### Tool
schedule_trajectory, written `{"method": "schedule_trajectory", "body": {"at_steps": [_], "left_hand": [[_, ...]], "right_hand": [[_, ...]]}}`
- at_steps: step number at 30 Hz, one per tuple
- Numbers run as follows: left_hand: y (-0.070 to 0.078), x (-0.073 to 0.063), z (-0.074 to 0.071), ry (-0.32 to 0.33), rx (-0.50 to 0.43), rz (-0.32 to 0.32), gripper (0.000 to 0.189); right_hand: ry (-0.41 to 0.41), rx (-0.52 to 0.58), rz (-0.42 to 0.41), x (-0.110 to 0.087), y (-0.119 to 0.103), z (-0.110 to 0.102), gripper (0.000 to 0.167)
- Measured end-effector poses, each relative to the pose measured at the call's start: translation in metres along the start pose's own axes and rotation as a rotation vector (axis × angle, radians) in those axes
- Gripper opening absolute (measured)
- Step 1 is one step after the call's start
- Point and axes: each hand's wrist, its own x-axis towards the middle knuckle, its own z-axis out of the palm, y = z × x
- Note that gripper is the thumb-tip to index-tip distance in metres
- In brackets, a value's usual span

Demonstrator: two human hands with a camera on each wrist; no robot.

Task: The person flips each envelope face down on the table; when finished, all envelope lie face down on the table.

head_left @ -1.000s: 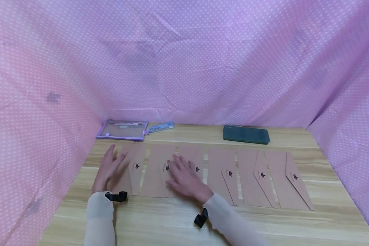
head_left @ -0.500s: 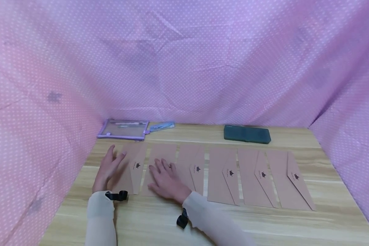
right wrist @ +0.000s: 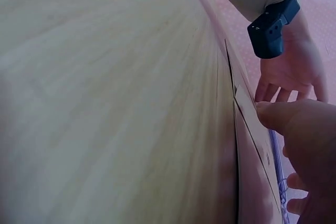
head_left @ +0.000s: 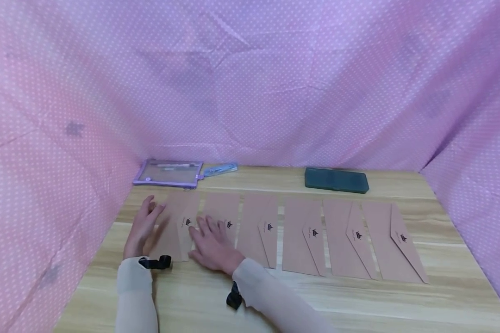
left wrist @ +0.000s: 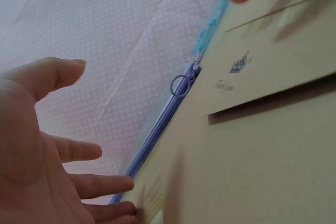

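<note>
Several brown envelopes lie in a row on the table in the head view, each with a dark crown print on its pointed flap. My left hand stands at the left edge of the leftmost envelope, thumb apart from the loose fingers. My right hand, palm down with fingers spread, lies over the second envelope, its fingertips near the first envelope's flap. Part of that second envelope is hidden under the hand. In the left wrist view, the flap of an envelope lifts slightly. Neither hand grips anything.
A clear pouch with purple edges lies at the back left, with pens inside. Beside it is a light blue packet. A dark green case lies at the back right. Pink dotted cloth encloses the wooden table.
My right hand has slid left, from the third and second envelopes toward the first, uncovering the third. My left hand has stayed almost in place, its fingers slightly more bent.
</note>
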Motion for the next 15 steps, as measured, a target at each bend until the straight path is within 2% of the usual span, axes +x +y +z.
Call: {"method": "schedule_trajectory", "body": {"at_steps": [6,10,15], "left_hand": [[0.0,-0.001,-0.002,-0.008,-0.157,0.022,0.079],[0.0,-0.003,-0.006,-0.052,-0.323,0.047,0.072],[-0.003,-0.008,-0.015,-0.098,-0.46,0.081,0.073]], "right_hand": [[-0.007,-0.046,-0.038,0.007,-0.006,0.002,0.066],[-0.018,-0.068,-0.046,0.01,-0.009,0.005,0.064],[-0.026,-0.105,-0.055,0.01,-0.009,0.006,0.063]]}}
